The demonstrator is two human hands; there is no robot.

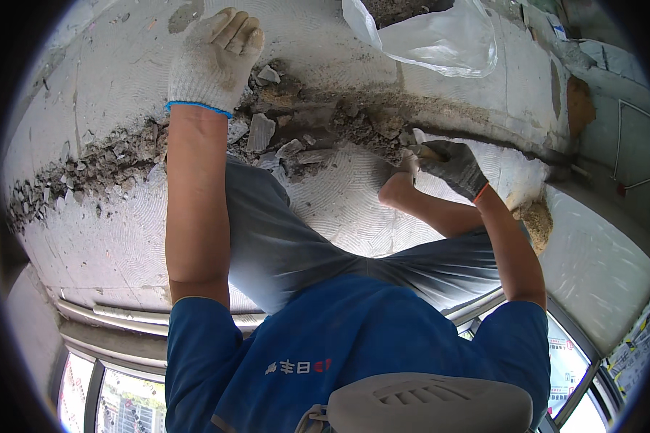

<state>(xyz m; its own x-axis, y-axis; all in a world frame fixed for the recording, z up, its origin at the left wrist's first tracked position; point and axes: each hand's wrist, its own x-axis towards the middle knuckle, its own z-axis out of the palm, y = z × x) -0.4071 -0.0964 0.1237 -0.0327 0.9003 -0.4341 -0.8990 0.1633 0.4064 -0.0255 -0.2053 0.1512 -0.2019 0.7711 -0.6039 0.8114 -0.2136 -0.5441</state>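
My left hand [220,58], in a white knit glove with a blue cuff and soiled fingers, is raised over the floor beyond the rubble. Its fingers are bent together, and nothing shows in them. To the right, my right hand [451,167] wears a dark grey glove with an orange cuff. Its fingers curl closed just above my bare foot [397,189]; what they hold, if anything, I cannot make out. Broken chunks [261,133] of cement or tile lie between the hands, along a rough trench [361,126] filled with dirt.
A clear plastic bag [448,43] with dark debris in it stands beyond the trench. Loose rubble [72,173] runs along the trench to the far left. White pipes [133,317] lie near the wall below the windows. A pale panel [592,252] stands at the right.
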